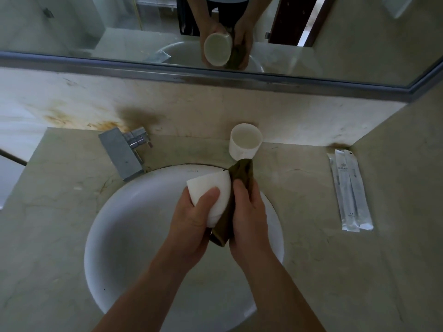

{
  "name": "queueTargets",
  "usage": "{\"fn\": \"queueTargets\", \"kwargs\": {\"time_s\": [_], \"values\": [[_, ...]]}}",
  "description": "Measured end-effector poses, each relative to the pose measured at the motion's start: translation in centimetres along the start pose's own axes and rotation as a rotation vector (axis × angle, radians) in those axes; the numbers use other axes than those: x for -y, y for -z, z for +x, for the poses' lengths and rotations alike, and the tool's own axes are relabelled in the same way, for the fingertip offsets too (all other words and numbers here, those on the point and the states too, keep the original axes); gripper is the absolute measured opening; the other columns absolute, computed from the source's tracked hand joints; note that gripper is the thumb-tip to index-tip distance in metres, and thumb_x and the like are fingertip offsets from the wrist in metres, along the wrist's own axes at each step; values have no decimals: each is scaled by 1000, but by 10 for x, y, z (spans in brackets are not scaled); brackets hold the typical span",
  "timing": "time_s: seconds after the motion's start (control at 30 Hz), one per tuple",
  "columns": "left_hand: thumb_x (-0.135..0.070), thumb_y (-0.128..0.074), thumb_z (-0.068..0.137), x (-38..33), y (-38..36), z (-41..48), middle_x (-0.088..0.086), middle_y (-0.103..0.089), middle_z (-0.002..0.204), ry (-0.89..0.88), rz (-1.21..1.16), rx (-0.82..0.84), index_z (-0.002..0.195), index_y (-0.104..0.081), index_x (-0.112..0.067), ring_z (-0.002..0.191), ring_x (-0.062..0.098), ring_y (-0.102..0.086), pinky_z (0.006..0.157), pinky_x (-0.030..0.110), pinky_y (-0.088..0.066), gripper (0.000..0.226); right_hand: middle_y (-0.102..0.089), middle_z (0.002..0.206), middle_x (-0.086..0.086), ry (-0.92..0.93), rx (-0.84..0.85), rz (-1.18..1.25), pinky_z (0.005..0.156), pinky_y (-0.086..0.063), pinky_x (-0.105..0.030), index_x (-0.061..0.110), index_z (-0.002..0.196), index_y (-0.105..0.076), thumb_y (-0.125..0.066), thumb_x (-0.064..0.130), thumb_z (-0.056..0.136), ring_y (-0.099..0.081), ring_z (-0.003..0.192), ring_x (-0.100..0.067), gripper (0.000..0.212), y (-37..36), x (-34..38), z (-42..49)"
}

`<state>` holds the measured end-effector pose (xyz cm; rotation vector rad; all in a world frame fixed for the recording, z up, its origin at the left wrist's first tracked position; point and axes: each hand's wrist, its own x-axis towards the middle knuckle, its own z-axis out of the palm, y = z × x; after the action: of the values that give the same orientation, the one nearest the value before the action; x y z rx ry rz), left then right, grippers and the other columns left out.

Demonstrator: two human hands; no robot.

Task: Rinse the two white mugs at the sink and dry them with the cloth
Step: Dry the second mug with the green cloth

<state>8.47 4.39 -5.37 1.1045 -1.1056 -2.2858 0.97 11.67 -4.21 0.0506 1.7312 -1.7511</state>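
My left hand (194, 219) grips a white mug (211, 190) over the round white sink basin (124, 236), the mug tipped on its side with its mouth facing away from me. My right hand (249, 212) holds an olive-green cloth (242, 173) pressed against the mug's right side; the cloth hangs out above and below my fingers. A second white mug (245, 141) stands upright on the counter behind the basin, next to the wall.
A square chrome tap (124, 152) juts over the basin's back left rim. Two sealed white packets (350, 190) lie on the beige stone counter (60, 212) at the right. The mirror (335, 32) above the backsplash reflects my hands and the mug.
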Motion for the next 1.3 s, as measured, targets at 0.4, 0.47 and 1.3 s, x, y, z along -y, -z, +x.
{"fn": "queueTargets", "kwargs": {"time_s": [0.4, 0.47, 1.3], "values": [[-45, -78, 75, 0, 7, 5, 14, -74, 131, -94, 110, 127, 143, -57, -15, 118, 33, -73, 87, 41, -63, 77, -79, 118, 1, 17, -19, 181, 92, -62, -64, 40, 123, -72, -65, 40, 103, -76, 110, -30, 22, 9, 1, 8], [-53, -73, 77, -6, 8, 7, 14, -73, 133, -105, 188, 108, 144, -56, -16, 121, 33, -72, 92, 45, -63, 78, -80, 118, 3, 73, -54, 207, 93, -61, -64, 42, 120, -72, -69, 32, 102, -76, 111, -30, 21, 10, 3, 8], [-51, -77, 87, -29, 8, 13, 0, -67, 134, -130, 517, 103, 156, -42, -42, 115, 21, -71, 87, 39, -65, 78, -75, 117, 16, 6, 104, 218, 77, -58, -13, 29, 147, -53, -59, 9, 108, -71, 104, 9, 45, 23, -12, -2]]}}
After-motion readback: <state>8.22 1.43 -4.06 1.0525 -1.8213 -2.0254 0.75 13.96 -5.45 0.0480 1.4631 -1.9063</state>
